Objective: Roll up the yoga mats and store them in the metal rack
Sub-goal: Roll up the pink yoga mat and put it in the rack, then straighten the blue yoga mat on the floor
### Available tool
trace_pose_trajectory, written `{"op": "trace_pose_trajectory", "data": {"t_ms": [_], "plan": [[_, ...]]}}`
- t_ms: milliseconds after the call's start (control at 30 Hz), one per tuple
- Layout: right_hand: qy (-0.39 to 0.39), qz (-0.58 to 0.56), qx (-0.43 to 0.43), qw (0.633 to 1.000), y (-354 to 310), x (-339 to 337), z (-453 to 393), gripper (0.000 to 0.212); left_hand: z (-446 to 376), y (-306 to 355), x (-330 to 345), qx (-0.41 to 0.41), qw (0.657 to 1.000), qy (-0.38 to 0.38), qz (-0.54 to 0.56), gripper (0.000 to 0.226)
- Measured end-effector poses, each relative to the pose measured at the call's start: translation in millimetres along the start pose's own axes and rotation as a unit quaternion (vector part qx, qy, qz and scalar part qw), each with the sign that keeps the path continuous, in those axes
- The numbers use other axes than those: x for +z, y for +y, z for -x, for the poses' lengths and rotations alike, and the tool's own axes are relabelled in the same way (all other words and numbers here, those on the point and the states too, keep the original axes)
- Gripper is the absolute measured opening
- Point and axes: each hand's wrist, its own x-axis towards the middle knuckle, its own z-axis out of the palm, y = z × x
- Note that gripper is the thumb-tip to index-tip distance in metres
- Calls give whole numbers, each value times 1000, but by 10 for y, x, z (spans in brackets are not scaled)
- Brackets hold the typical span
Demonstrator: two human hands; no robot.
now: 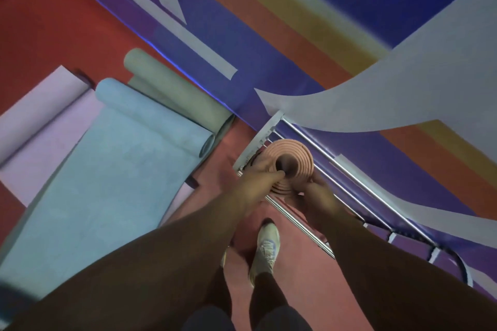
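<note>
Fingers (271, 175) of the left hand (255, 183) curl over the near rim of the rolled pink mat (294, 154), one tip reaching toward its hollow core, while the right hand (316, 191) cups the roll from below and to the side; its fingers are mostly hidden behind the roll, so how far they wrap cannot be told. Largest on the floor (40, 21) is the blue mat (107, 169), partly rolled at its far end and spread flat toward the lower left edge of the floor in view. Under it lies a lilac mat (40, 121), also part rolled, and beyond both a grey-green mat (172, 86) lies against the foot of the painted wall (403, 8). The metal rack (349, 177) of chrome bars stands along that wall, and the pink roll is held on end over the rack's left end, touching or just above the bars; which cannot be told. Judging by its thick, evenly wound layers, the roll is likely light, soft and springy, with a grippy surface rather than a slick one, and prone to loosen or telescope if held only by the core. The safer hold looks to be around the outside of the roll, palms on opposite sides, keeping the loose outer flap pressed down. One shoe (266, 247) stands just before the rack.
</note>
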Motion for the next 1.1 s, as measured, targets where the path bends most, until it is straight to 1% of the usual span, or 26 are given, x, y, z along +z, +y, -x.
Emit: {"op": "trace_pose_trajectory", "data": {"t_ms": [67, 133, 200, 300, 367, 433, 500, 567, 633, 667, 800, 867, 900, 1000, 1100], "plan": [[-24, 12, 14, 1000, -24, -34, -48, 47, 0, -31, 38, 12, 1000, 20, 6, 64], [-34, 43, 34, 998, -81, -48, -25, 49, 52, -29, 43, 7, 999, 36, 23, 59], [-31, 77, 46, 995, -147, -73, 46, 57, 166, 6, 30, -3, 998, 48, 26, 53], [-51, 109, 35, 992, -227, -98, 267, 69, 409, 12, -12, -5, 996, 78, 41, 50], [-60, 122, 12, 991, -241, -81, 432, 72, 593, -32, -67, 6, 994, 99, 53, 50], [-70, 146, -28, 986, -229, -4, 593, 65, 828, -79, -146, 6, 989, 130, 63, 45], [-110, 182, -33, 977, -212, 139, 785, 61, 1117, -115, -247, 15, 985, 157, 75, 33], [-168, 211, -41, 962, -158, 336, 980, 61, 1407, -208, -381, 44, 980, 177, 77, 38], [-205, 254, -71, 942, -56, 559, 1138, 43, 1746, -339, -547, 77, 975, 203, 54, 47], [-211, 281, -84, 933, 6, 674, 1219, 39, 1916, -437, -649, 87, 972, 214, 44, 51], [-239, 339, -92, 905, 380, 1190, 1630, 59, 2604, -945, -1127, 96, 959, 263, 51, 64], [-252, 376, -104, 885, 607, 1457, 1872, 81, 2941, -1265, -1371, 97, 950, 292, 58, 65], [-265, 399, -102, 872, 789, 1617, 2011, 87, 3143, -1491, -1519, 98, 944, 309, 57, 66], [-299, 441, -88, 842, 1440, 2114, 2464, 68, 3705, -2311, -1980, 87, 930, 353, 52, 68], [-311, 485, -96, 812, 2268, 2603, 2945, 64, 4315, -3271, -2437, 70, 921, 380, 47, 68]]}}
